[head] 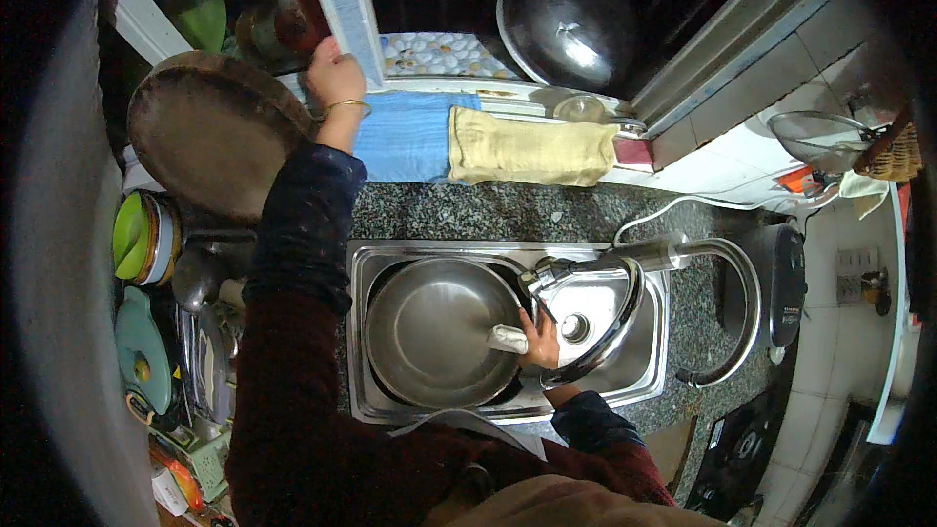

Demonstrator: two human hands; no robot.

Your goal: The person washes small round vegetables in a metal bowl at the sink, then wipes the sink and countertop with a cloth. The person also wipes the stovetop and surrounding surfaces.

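My left hand (335,77), with a gold-coloured bangle at the wrist, is curled against the edge of a white window frame (344,7). A large round metal pan (439,333) lies in the left part of the stainless steel sink (585,401). My right hand (539,340) is at the pan's right rim, fingers spread, beside a short white piece (506,339) that looks like a wrapped handle; whether it grips this is unclear. The chrome faucet (607,340) arches over this hand and partly hides it. The drain (575,328) shows to its right.
Blue (410,135) and yellow cloths (531,146) lie along the sill. A big brown round pan (219,132) leans at left, above stacked bowls (132,234) and a green lid (143,351). A domed metal lid (567,29) stands outside the window. A black appliance (785,285) stands right.
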